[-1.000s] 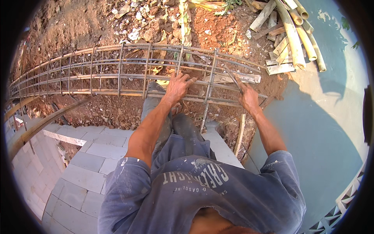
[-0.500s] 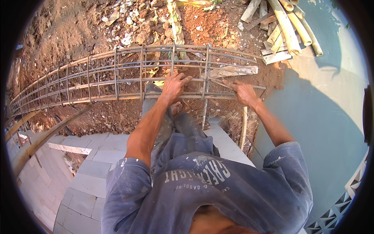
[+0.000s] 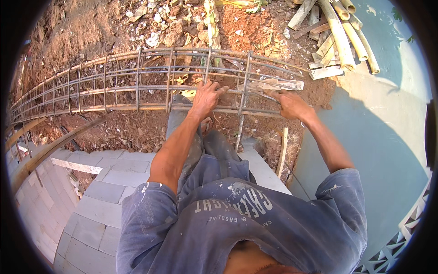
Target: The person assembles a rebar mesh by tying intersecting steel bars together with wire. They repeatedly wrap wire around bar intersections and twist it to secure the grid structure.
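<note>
A long rebar cage [image 3: 138, 84], made of several lengthwise bars tied with square stirrups, stretches across in front of me, from the far left to its loose bar ends on the right. My left hand [image 3: 207, 97] is curled over a lengthwise bar near the right part of the cage, thumb pointing right. To its right, beyond the last stirrup [image 3: 245, 84], my right hand [image 3: 292, 106] is closed around a bar end, with its index finger along the bar. The fingers of both hands partly hide the bars they hold.
Bamboo poles [image 3: 340, 39] and wood scraps lie at the upper right, beside a smooth grey wall [image 3: 365, 132]. Pale block masonry [image 3: 98, 205] is below left, crossed by a wooden pole [image 3: 59, 153]. Rubble and reddish soil [image 3: 246, 29] lie behind the cage.
My right hand has shifted a little to the right along the bar, and covers the end that stuck out past it. My left hand keeps its place on the cage.
</note>
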A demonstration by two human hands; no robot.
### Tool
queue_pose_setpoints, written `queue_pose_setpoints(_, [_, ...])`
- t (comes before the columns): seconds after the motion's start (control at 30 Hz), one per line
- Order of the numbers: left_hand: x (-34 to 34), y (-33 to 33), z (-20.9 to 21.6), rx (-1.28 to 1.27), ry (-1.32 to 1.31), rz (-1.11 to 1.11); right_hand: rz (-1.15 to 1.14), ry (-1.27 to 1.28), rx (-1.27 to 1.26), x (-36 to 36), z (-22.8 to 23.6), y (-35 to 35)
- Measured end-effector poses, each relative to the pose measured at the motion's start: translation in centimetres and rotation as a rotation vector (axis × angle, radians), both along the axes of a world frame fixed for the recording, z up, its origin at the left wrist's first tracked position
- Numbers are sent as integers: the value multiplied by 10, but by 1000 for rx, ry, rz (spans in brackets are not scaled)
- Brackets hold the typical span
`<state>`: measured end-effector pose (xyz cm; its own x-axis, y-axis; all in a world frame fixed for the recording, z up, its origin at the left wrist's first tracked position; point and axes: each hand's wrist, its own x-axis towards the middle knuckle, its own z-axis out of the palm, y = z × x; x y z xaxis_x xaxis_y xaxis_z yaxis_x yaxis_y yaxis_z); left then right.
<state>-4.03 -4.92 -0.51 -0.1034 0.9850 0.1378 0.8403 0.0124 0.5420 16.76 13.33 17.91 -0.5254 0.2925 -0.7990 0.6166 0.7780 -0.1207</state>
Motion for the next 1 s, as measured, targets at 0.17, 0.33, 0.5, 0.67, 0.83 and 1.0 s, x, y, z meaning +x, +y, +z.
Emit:
queue_pose_setpoints(0.17, [-1, -1, -1, -38, 10, -17, 304, -126, 264, -18, -7, -13])
queue_pose_setpoints(0.33, [1, -1, 1, -51, -3, -8, 458, -198, 315, -35, 10, -20])
queue_pose_setpoints(0.5, [3, 0, 5, -83, 30, 20, 245, -282, -16, -32, 1, 8])
queue_pose_setpoints(0.67, [51, 17, 47, 33, -70, 79, -490, -331, -450, -30, -5, 35])
queue_pose_setpoints(0.83, [129, 83, 65, -22, -384, 82, -420, -358, -495, -51, 16, 48])
queue_pose_setpoints(1.0, [112, 107, 75, -197, -480, 135, 648, -38, 417, -39, 31, 26])
